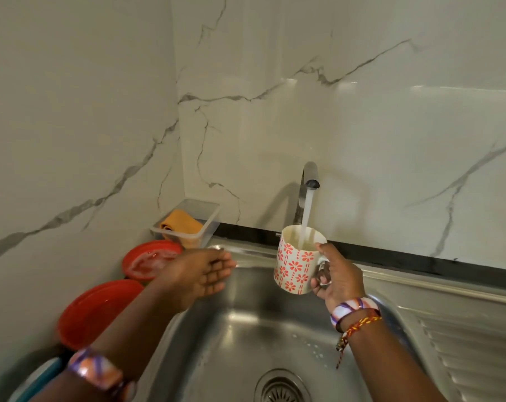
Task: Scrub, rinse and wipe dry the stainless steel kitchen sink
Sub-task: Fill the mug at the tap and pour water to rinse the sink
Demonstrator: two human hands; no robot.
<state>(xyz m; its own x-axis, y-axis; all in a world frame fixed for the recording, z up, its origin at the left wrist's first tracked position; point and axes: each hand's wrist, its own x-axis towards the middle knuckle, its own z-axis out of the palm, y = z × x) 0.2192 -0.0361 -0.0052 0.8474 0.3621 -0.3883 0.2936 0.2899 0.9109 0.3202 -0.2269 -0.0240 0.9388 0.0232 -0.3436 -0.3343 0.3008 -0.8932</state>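
The stainless steel sink (246,338) fills the lower middle, its round drain (280,387) at the bottom edge. The chrome tap (309,181) runs a stream of water into a white mug with red flowers (295,262). My right hand (337,278) grips that mug by its handle, holding it upright under the stream above the basin. My left hand (205,271) hovers over the sink's left rim, palm up, fingers together and slightly cupped, holding nothing.
Two red plates (150,261) (95,311) lie left of the sink. A clear plastic tub (201,224) with an orange cloth (180,223) sits in the back corner. The ribbed drainboard (475,352) lies to the right. Marble-look walls stand behind and left.
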